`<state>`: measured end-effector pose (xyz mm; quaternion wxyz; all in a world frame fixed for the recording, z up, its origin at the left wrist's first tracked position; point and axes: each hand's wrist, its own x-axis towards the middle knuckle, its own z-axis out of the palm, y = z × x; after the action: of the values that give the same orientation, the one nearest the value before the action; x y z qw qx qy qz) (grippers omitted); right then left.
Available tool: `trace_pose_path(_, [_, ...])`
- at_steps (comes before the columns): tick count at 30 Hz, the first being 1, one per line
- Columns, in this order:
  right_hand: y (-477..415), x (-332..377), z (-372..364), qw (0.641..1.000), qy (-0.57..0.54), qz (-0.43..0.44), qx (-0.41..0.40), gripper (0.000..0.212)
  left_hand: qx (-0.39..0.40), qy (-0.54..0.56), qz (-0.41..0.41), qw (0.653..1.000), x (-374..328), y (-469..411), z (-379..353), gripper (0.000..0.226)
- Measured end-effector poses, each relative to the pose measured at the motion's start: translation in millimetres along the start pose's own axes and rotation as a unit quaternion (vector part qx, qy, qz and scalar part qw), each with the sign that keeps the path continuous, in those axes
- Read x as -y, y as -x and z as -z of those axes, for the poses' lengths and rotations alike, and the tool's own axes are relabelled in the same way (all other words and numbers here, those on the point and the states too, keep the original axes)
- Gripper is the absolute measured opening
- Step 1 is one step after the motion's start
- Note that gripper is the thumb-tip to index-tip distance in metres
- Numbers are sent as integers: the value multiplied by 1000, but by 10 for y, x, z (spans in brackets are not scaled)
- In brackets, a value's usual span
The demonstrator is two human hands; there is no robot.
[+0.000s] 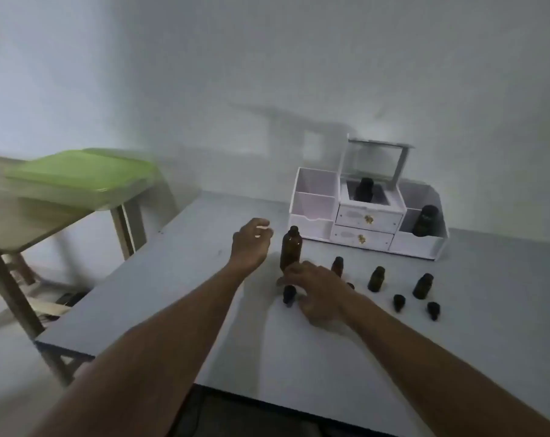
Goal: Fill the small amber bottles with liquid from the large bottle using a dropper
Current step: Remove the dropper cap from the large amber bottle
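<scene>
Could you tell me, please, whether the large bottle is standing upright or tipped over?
Upright. The large bottle stands on its base on the table, neck pointing up, between the left hand and right hand; neither visibly tilts it.

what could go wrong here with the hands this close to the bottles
The right hand reaches across, close beside the tall large bottle; a nudge could tip it. Three small amber bottles appear uncapped, loose caps beside them, so a bump might knock them over. The dim light could make aiming a dropper hard.
</scene>
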<state>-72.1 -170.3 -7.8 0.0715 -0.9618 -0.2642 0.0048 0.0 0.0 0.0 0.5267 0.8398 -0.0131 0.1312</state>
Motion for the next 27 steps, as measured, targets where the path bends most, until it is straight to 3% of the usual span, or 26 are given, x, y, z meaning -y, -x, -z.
trace_pose_path(7, [-54,-130,-100,999,10,45,-23,38,29,71,27,997,-73,49,-110,27])
trace_pose_path(10, [-65,-227,-160,990,-61,36,-120,34,28,126,40,991,-7,69,-206,31])
trace_pose_path(12, [-75,-303,-143,962,-145,8,-230,31,20,165,48,985,73,61,-294,38])
trace_pose_path(15, [-132,-373,-23,881,-261,-25,-394,34,24,233,63,970,131,52,-395,42])
trace_pose_path(20, [-391,-432,372,765,-406,-59,-496,30,51,228,22,972,113,86,-474,48])
trace_pose_path(22, [-511,-471,450,743,-433,-58,-507,30,58,206,9,977,156,71,-523,46])
trace_pose_path(27, [-663,-525,495,742,-442,-57,-501,27,69,130,34,989,184,51,-584,51])
